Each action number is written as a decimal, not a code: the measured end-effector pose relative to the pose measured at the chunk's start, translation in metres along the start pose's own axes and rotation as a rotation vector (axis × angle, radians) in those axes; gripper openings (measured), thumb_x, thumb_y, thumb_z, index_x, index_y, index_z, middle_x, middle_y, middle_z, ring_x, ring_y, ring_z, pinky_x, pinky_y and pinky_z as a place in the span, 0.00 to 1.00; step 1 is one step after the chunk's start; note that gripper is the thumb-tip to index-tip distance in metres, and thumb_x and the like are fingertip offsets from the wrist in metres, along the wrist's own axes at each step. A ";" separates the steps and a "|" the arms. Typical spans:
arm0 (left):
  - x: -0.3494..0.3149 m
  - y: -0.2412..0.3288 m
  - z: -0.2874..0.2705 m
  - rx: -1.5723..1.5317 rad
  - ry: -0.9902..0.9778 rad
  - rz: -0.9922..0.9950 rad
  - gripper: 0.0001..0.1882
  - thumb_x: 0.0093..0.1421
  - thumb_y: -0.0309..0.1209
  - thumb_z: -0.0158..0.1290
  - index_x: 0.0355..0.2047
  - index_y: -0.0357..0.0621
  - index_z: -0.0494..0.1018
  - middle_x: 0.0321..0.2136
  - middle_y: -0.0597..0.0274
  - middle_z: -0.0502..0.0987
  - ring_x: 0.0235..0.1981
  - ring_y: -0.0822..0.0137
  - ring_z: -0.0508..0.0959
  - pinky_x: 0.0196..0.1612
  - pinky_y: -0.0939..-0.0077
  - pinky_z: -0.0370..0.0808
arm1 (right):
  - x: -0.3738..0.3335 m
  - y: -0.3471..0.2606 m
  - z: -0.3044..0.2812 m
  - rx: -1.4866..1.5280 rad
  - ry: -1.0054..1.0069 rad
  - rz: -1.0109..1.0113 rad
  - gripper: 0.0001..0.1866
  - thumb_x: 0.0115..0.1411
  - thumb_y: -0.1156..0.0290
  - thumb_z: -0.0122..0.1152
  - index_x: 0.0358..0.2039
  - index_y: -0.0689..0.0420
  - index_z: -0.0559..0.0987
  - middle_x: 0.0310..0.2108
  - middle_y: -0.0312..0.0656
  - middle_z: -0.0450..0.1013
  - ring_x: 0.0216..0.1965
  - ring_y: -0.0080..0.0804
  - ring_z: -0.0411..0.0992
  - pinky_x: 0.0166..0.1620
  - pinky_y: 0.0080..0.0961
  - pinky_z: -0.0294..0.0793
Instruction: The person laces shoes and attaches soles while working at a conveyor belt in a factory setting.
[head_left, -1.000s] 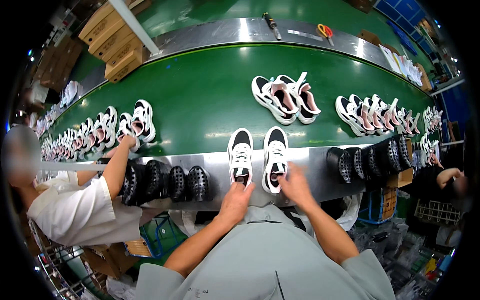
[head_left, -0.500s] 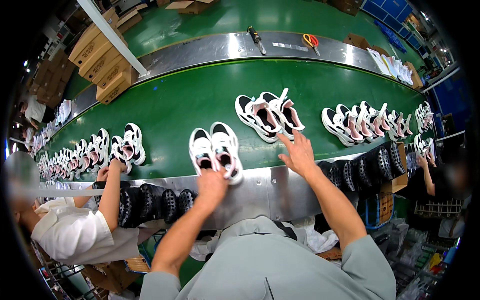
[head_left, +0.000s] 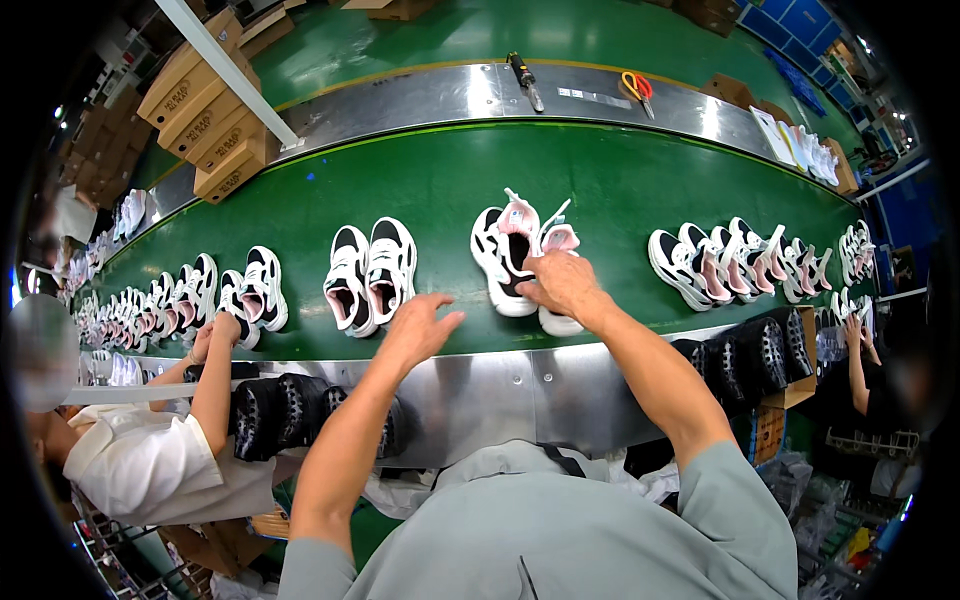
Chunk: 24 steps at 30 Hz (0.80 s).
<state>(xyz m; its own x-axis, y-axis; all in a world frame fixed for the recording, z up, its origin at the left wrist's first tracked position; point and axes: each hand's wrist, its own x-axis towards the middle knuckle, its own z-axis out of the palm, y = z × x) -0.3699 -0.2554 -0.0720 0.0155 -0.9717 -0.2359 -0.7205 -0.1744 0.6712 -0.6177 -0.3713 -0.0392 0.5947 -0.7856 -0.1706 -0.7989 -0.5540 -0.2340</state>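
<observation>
White-and-black sneakers with pink lining stand on the green belt before me. My right hand grips the right sneaker of the middle pair at its collar, covering much of it. Its mate, the left sneaker, stands upright close beside it, with its tongue pulled up. Left of these, a second pair of sneakers stands side by side, toes pointing away. My left hand hovers just off the heels of that second pair, holding nothing, thumb and fingers apart.
Rows of sneakers line the belt at left and right. Black studded soles stand along the metal near edge. The far ledge bears a screwdriver-like tool, scissors and cartons. A co-worker's arm reaches in from the left.
The second pair has shifted left and away, and my left hand has let go of it. My right hand has closed on the right sneaker; the middle pair is turned and nearer.
</observation>
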 end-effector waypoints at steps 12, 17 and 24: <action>-0.008 0.003 0.068 -0.142 0.216 0.244 0.16 0.58 0.39 0.54 0.30 0.35 0.77 0.30 0.39 0.78 0.35 0.38 0.77 0.38 0.50 0.73 | -0.138 -0.074 0.066 0.365 0.065 -0.082 0.34 0.47 0.50 0.75 0.50 0.57 0.77 0.44 0.58 0.71 0.49 0.54 0.72 0.49 0.45 0.75; -0.065 0.000 0.058 -0.294 -0.132 0.044 0.15 0.53 0.25 0.57 0.42 0.37 0.74 0.32 0.52 0.78 0.34 0.57 0.79 0.41 0.64 0.76 | -0.188 -0.088 0.089 0.351 0.183 -0.100 0.33 0.52 0.55 0.73 0.54 0.59 0.75 0.48 0.55 0.71 0.50 0.55 0.72 0.52 0.46 0.73; -0.075 0.064 0.029 0.330 0.309 0.488 0.37 0.50 0.43 0.68 0.58 0.38 0.69 0.46 0.45 0.76 0.48 0.46 0.73 0.52 0.54 0.69 | -0.307 0.040 0.028 0.217 0.881 0.914 0.27 0.63 0.55 0.64 0.53 0.65 0.75 0.36 0.50 0.74 0.37 0.49 0.73 0.41 0.44 0.73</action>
<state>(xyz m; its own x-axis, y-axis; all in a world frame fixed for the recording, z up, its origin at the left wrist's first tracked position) -0.4375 -0.1889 -0.0322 -0.2038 -0.9364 0.2856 -0.8687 0.3075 0.3884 -0.8295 -0.1449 -0.0228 -0.4837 -0.8163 0.3158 -0.8028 0.2700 -0.5317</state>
